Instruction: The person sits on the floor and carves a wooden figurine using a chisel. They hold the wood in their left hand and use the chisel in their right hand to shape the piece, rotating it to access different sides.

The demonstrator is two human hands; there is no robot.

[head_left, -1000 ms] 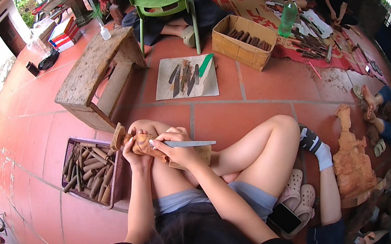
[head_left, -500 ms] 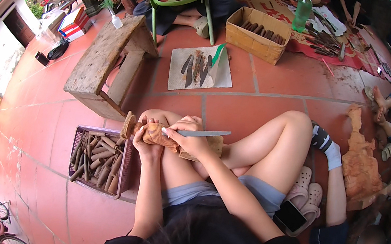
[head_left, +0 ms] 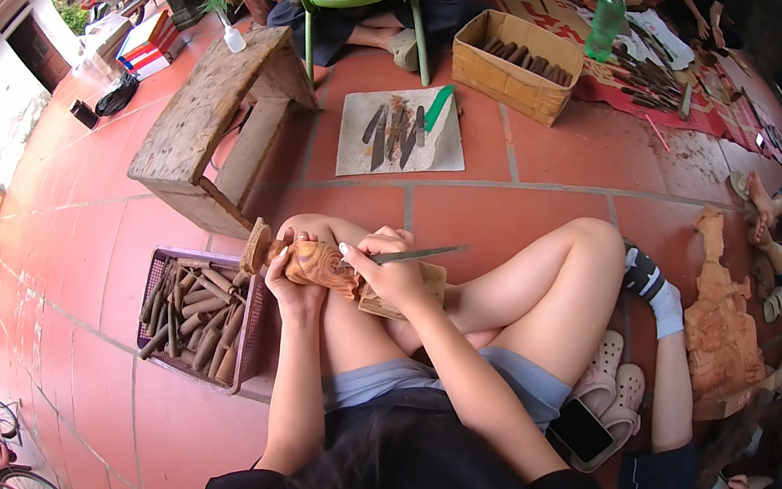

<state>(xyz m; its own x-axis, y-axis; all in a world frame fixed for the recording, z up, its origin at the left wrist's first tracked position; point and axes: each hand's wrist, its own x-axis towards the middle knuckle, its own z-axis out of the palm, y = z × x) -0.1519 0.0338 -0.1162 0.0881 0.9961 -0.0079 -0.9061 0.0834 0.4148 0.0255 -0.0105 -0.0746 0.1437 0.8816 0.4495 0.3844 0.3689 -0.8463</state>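
A carved wooden figure (head_left: 323,268) lies across my lap, its round end at the left and a square pale block (head_left: 425,290) at its right. My left hand (head_left: 293,280) is wrapped round it close to the round end. Against its middle, my right hand (head_left: 389,273) pinches a thin, flat grey strip (head_left: 420,255), which points up to the right. Whether the strip touches the wood is hidden by my fingers. Beside my left forearm stands a purple basket (head_left: 241,349) full of brown wooden-handled pieces, whose kind I cannot make out.
Ahead lies a paper sheet (head_left: 356,153) with dark strips. A wooden bench (head_left: 214,107) stands left of it, a cardboard box (head_left: 505,90) and green bottle (head_left: 606,24) farther right. Pink clogs (head_left: 629,397), a phone (head_left: 581,430) and a large carving (head_left: 726,335) lie right. People sit around.
The strip in my right hand has turned from showing its broad face to nearly edge-on, with its far end tilted higher. My left hand keeps its hold on the figure.
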